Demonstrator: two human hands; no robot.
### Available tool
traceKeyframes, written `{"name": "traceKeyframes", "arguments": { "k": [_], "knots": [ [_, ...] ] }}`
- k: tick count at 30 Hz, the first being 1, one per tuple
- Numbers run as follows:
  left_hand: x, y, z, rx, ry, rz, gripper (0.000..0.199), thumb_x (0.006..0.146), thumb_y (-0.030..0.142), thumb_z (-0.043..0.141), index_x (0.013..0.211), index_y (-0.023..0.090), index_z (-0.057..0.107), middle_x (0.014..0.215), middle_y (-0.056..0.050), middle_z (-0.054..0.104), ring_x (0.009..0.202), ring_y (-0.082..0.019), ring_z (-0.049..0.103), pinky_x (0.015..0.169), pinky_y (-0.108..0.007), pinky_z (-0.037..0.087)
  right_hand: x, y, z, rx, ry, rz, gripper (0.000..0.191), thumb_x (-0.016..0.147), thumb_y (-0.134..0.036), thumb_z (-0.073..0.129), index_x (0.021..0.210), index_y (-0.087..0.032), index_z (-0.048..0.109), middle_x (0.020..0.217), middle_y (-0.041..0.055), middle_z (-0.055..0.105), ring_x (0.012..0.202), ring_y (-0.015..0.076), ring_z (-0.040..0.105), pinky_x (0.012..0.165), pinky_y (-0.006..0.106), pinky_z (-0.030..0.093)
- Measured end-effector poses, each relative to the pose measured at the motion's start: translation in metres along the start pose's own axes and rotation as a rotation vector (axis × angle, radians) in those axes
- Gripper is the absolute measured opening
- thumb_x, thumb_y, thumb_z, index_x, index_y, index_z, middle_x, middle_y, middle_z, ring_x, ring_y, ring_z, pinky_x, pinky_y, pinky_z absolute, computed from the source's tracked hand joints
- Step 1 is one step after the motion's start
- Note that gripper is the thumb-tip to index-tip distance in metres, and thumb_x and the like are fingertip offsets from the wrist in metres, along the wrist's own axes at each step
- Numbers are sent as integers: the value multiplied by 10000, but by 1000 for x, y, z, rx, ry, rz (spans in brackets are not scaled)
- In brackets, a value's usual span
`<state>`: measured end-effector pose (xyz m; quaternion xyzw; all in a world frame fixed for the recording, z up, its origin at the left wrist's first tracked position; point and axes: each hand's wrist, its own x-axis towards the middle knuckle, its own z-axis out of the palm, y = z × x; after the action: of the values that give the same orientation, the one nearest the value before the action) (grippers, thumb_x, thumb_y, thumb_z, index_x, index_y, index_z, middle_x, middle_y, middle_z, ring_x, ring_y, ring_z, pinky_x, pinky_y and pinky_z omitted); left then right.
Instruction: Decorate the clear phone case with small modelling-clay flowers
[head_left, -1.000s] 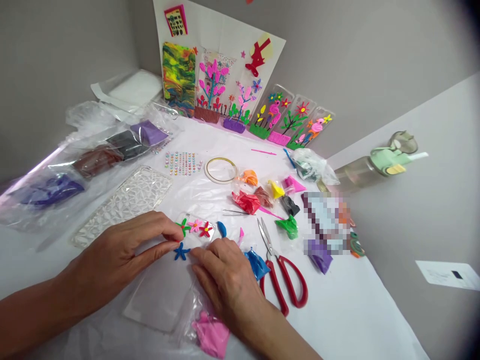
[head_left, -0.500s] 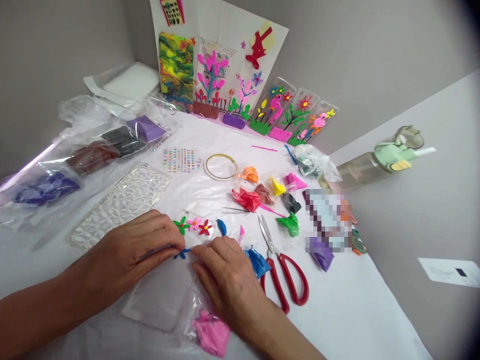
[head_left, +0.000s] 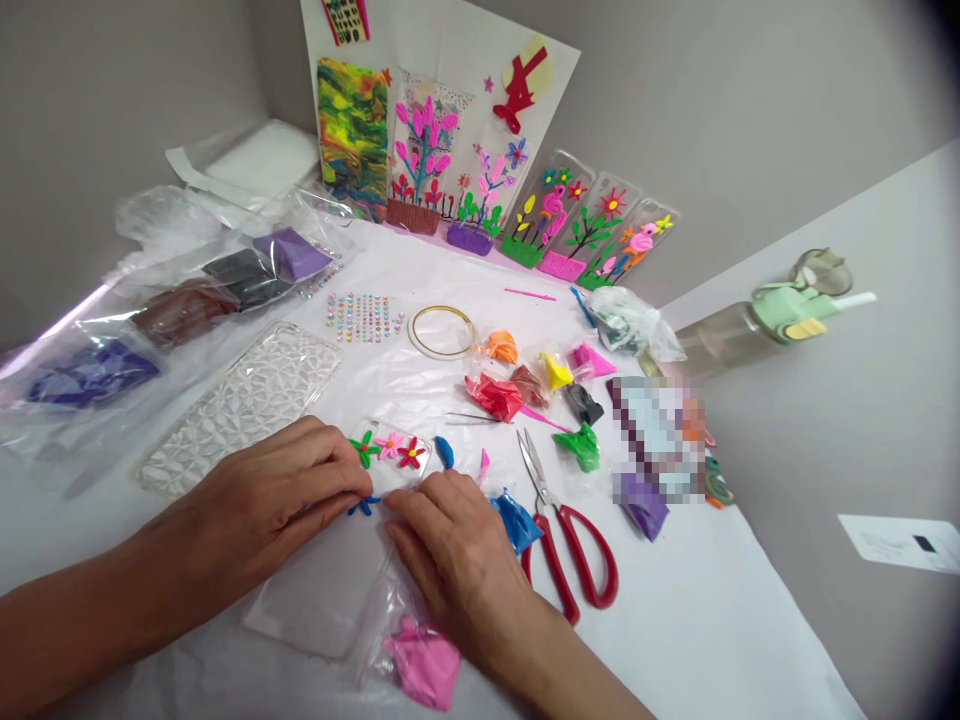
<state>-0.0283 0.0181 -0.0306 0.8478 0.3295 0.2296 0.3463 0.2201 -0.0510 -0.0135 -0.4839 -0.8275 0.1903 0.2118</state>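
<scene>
A clear phone case (head_left: 319, 605) lies on the table under both hands. Green, pink and red clay flowers (head_left: 412, 454) run across its far end. Below them is a blue clay flower (head_left: 364, 507), partly hidden by fingers. My left hand (head_left: 296, 480) is closed, its thumb and fingertips pinched together at the blue flower's upper left. On the flower's other side, my right hand (head_left: 446, 535) has bent fingers resting at the case's right edge, index tip close to a blue petal. A lump of blue clay (head_left: 443, 453) sits just beyond the case.
Red-handled scissors (head_left: 555, 540) lie open to the right, beside a blue clay bag (head_left: 516, 522). Several coloured clay bags surround tweezers (head_left: 480, 418). Nearest me is a pink clay bag (head_left: 424, 665). A textured case (head_left: 240, 410) lies left; decorated cases (head_left: 551, 210) lean behind.
My left fingertips have shifted very slightly at the blue flower. The view has moved a little; otherwise the hands and the case look the same.
</scene>
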Motion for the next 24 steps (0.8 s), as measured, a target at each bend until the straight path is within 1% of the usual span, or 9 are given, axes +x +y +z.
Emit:
{"name": "traceKeyframes", "arguments": {
  "k": [5,9,12,15,18,21,24],
  "knots": [
    [0,3,-4,27,12,12,224,1113,315,592,1196,369,792,1087,18,791,1033,-220,722,916,-277,568,-1,1,-1,-3,7,-6,230,1166,-217,529,1153,-171,753,961,84,752,856,235,651,774,364,532],
    [0,0,-10,63,29,8,153,1083,322,629,1089,342,781,1045,31,784,1003,-226,706,894,-294,563,-1,2,-1,0,16,-3,245,1172,-231,519,1144,-170,755,944,81,752,845,231,657,762,358,529],
    [-1,-5,-13,84,-13,-18,178,1091,330,615,1084,332,793,1063,20,785,1024,-241,699,904,-311,554,-1,2,0,7,20,10,249,1172,-226,515,1140,-173,755,956,82,758,861,231,675,775,361,541],
    [-2,-7,-11,54,-50,-26,207,1100,366,601,1099,340,807,1078,7,783,1038,-251,698,910,-308,545,0,2,2,17,45,18,252,1168,-220,514,1121,-177,758,948,82,751,864,232,681,783,365,556],
    [-2,-5,-9,34,-66,-52,244,1107,382,576,1041,339,806,1046,7,770,1019,-247,692,892,-294,537,0,3,2,25,53,28,235,1160,-217,528,1122,-194,759,950,76,742,875,229,686,790,361,569],
    [0,-2,-7,46,-41,-45,259,1106,372,568,991,322,796,1014,8,766,1007,-231,694,895,-286,539,1,3,2,61,74,47,212,1150,-216,548,1121,-209,758,964,71,733,890,224,696,793,352,586],
    [2,1,-6,5,37,-31,248,1098,394,576,985,307,778,1010,6,796,1001,-229,722,900,-292,557,2,1,1,170,133,83,171,1131,-222,585,1119,-212,755,995,74,749,916,218,719,811,343,607]
  ]
}}
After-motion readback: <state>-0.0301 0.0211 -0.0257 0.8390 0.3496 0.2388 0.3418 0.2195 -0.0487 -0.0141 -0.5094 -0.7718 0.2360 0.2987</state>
